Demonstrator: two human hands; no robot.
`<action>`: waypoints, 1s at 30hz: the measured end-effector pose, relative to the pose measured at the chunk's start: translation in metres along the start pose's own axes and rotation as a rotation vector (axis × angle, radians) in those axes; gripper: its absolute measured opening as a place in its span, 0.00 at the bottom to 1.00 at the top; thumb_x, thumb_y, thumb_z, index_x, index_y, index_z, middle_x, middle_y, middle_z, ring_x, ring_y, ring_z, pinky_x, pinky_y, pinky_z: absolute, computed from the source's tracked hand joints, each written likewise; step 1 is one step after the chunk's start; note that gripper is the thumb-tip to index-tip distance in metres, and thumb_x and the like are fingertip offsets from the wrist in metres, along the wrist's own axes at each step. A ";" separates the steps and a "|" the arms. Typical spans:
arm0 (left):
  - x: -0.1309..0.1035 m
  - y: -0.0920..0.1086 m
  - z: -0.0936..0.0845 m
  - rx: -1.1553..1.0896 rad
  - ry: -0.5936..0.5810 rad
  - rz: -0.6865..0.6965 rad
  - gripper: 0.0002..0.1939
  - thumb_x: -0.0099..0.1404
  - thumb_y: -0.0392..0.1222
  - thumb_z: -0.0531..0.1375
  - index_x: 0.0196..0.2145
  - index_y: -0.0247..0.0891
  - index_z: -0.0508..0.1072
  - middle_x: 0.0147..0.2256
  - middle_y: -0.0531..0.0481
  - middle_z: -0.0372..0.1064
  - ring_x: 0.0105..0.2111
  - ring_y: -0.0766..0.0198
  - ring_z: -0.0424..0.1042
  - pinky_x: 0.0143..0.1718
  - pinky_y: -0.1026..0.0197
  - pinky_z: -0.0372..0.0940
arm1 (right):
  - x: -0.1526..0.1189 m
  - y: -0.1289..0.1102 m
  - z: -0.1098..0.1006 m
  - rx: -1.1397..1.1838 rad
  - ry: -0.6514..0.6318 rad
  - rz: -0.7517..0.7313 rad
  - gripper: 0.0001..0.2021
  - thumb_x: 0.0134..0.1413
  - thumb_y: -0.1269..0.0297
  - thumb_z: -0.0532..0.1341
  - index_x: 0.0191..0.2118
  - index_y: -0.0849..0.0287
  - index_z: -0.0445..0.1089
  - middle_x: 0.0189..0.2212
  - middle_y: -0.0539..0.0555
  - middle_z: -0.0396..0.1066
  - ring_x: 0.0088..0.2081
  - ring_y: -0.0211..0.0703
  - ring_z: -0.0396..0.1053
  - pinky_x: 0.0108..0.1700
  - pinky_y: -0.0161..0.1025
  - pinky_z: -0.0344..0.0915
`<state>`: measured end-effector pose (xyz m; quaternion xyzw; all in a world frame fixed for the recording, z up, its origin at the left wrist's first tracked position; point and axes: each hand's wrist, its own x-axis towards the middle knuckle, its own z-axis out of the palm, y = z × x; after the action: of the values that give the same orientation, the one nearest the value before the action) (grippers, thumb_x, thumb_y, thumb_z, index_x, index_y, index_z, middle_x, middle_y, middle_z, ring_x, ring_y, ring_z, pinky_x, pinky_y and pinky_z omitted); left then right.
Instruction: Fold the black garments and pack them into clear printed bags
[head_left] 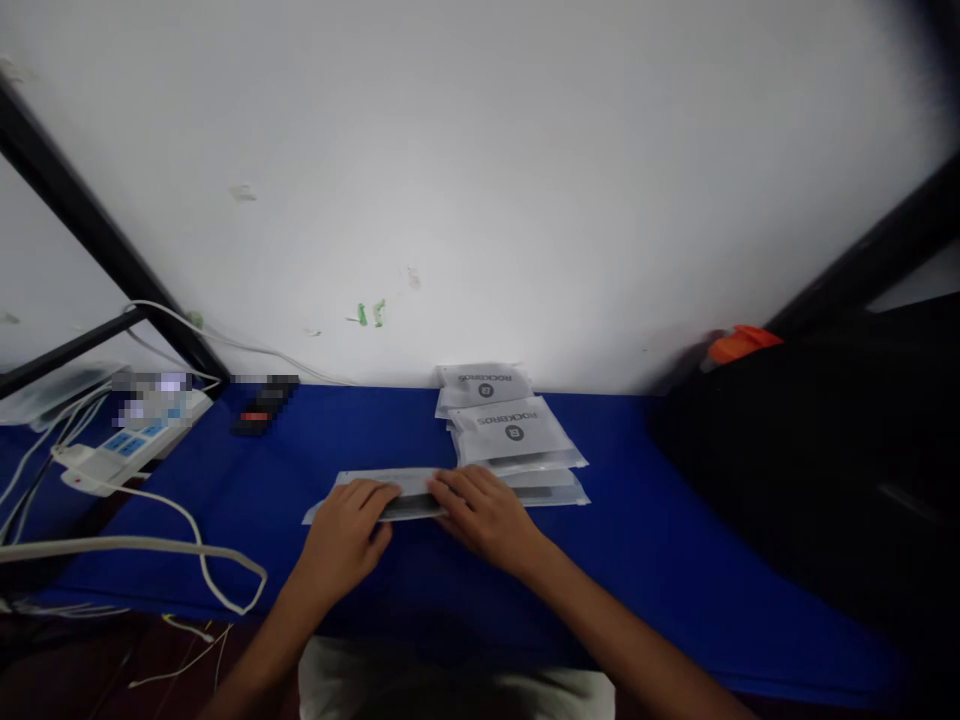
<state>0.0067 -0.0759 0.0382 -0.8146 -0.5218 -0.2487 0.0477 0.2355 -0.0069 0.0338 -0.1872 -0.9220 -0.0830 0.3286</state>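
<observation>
White power strip [124, 447]: far left on the blue tabletop [637, 530], blue sockets showing, its top end blurred out.
Thick white cable [135, 544]: here it comes, in from the left edge, bending round near the table's front.
Slim black device with a red patch [266, 407]: we spot it by the white wall [525, 200], too pixelated to identify.
Left hand [349, 530]: fingers bent over the left part of the bag, touching it; grip or mere press, we cannot tell.
Frosted translucent plastic bag with a dark strip inside [411, 507]: flat on the table, centre stage, running between both hands.
Right hand [484, 515]: fingertips down on that bag; again we cannot tell whether they pinch it.
Two frosted bags printed ROCKBROS [514, 435]: just beyond the right hand, overlapping, lettering upside down to us.
Clear-edged bag [555, 487]: peeking out below them; whether it joins the handled one, we cannot tell.
Bulky black mass [810, 450]: fills our right side, a bright orange piece [744, 344] at its top.
</observation>
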 end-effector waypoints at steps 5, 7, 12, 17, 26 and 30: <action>-0.010 -0.008 0.002 -0.017 0.089 -0.008 0.18 0.63 0.33 0.55 0.51 0.41 0.69 0.45 0.44 0.73 0.44 0.52 0.72 0.44 0.50 0.68 | -0.018 0.002 0.001 0.024 -0.155 0.092 0.10 0.65 0.75 0.52 0.36 0.60 0.68 0.28 0.53 0.67 0.31 0.42 0.62 0.31 0.38 0.60; -0.009 -0.005 0.004 -0.024 0.096 -0.002 0.17 0.64 0.33 0.55 0.51 0.41 0.69 0.45 0.44 0.73 0.45 0.52 0.72 0.45 0.48 0.68 | -0.019 -0.001 0.000 0.031 -0.160 0.093 0.10 0.65 0.75 0.51 0.37 0.60 0.68 0.29 0.53 0.67 0.31 0.42 0.62 0.29 0.37 0.58; 0.002 0.013 0.010 -0.071 0.143 0.034 0.14 0.67 0.35 0.56 0.50 0.39 0.69 0.44 0.43 0.73 0.44 0.54 0.72 0.46 0.50 0.68 | -0.015 -0.006 0.001 0.042 -0.100 0.080 0.10 0.64 0.75 0.51 0.44 0.61 0.68 0.33 0.55 0.70 0.34 0.43 0.63 0.30 0.38 0.59; 0.010 0.034 0.019 -0.132 0.182 0.144 0.06 0.69 0.36 0.56 0.42 0.40 0.73 0.36 0.47 0.73 0.38 0.59 0.72 0.41 0.54 0.67 | -0.014 -0.010 0.008 0.087 -0.165 0.088 0.09 0.62 0.75 0.52 0.38 0.60 0.68 0.31 0.55 0.69 0.34 0.44 0.63 0.30 0.37 0.59; 0.014 0.029 0.024 -0.141 0.243 0.163 0.05 0.70 0.33 0.55 0.42 0.39 0.68 0.34 0.48 0.72 0.37 0.59 0.71 0.40 0.55 0.67 | -0.010 -0.011 0.013 0.087 -0.100 0.065 0.11 0.61 0.77 0.50 0.33 0.60 0.67 0.28 0.54 0.68 0.32 0.43 0.62 0.29 0.38 0.56; 0.012 0.025 0.019 -0.133 0.241 0.170 0.05 0.69 0.32 0.55 0.42 0.38 0.66 0.35 0.48 0.72 0.37 0.59 0.71 0.40 0.55 0.67 | -0.006 -0.014 0.014 0.098 -0.109 0.040 0.10 0.58 0.78 0.51 0.34 0.60 0.68 0.28 0.53 0.68 0.31 0.43 0.62 0.29 0.38 0.55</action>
<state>0.0395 -0.0709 0.0323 -0.8215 -0.4238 -0.3736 0.0765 0.2266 -0.0175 0.0191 -0.1935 -0.9376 -0.0211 0.2882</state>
